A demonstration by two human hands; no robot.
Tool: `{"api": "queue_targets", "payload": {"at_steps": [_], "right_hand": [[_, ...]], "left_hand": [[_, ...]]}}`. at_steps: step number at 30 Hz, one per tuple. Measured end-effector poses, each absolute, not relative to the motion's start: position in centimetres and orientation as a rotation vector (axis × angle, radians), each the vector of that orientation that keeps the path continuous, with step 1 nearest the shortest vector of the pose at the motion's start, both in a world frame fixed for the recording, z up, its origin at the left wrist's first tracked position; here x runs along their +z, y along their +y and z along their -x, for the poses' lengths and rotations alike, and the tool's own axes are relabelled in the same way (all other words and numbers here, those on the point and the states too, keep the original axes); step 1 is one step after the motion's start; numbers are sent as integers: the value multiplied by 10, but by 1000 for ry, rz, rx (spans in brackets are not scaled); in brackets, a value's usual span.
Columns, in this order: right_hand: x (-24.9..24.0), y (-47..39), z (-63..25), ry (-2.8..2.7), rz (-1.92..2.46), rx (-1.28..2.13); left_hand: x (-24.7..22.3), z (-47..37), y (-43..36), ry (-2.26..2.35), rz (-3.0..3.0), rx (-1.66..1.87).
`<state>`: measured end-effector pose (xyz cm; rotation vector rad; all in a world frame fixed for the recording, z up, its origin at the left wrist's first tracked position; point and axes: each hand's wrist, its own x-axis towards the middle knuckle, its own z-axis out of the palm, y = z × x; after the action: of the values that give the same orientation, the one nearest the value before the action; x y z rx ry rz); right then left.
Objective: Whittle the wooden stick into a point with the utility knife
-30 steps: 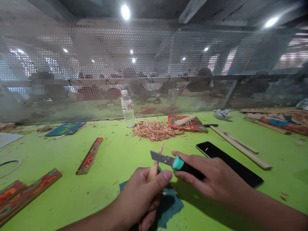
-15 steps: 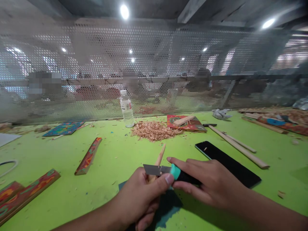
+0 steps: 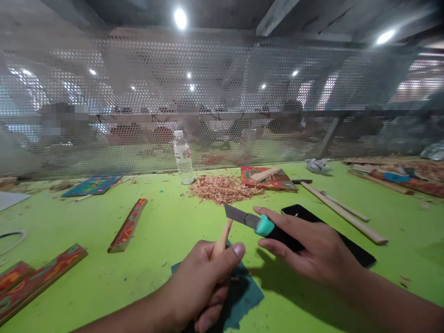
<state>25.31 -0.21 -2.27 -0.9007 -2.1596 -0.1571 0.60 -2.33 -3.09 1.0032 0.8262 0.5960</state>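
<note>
My left hand (image 3: 204, 284) is closed round a pale carved wooden stick (image 3: 221, 240), whose narrow end points up and away from me. In my right hand (image 3: 312, 249) is a utility knife (image 3: 265, 225) with a black and teal handle, its blade out to the left. The blade's tip hangs just above the stick's far end, apart from it as far as I can see. Below my left hand lies a dark teal sheet (image 3: 248, 296) with a ragged edge. A black phone (image 3: 354, 249) lies partly hidden behind my right hand.
Beyond my hands are a heap of wood shavings (image 3: 222, 188), a water bottle (image 3: 183, 159) and a red painted board (image 3: 286, 181). Wooden rods (image 3: 350, 217) lie to the right. Painted strips (image 3: 127, 226) lie to the left. A perforated metal screen (image 3: 222, 60) stands behind the table.
The knife has lifted off the stick and moved up and to the right with my right hand. My left thumb has come away from the blade; the stick sits slightly lower and further left.
</note>
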Motion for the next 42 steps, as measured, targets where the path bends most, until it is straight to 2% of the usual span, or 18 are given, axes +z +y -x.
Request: {"api": "queue_targets", "payload": {"at_steps": [27, 36, 42], "right_hand": [[-12, -10, -244, -2232, 1057, 295], [-15, -9, -244, -2251, 1038, 305], [-22, -9, -245, -2378, 890, 316]], "left_hand": [[-32, -3, -18, 698, -1053, 559], [-29, -5, -19, 728, -1040, 576], [-27, -5, -19, 745, -1239, 502]]}}
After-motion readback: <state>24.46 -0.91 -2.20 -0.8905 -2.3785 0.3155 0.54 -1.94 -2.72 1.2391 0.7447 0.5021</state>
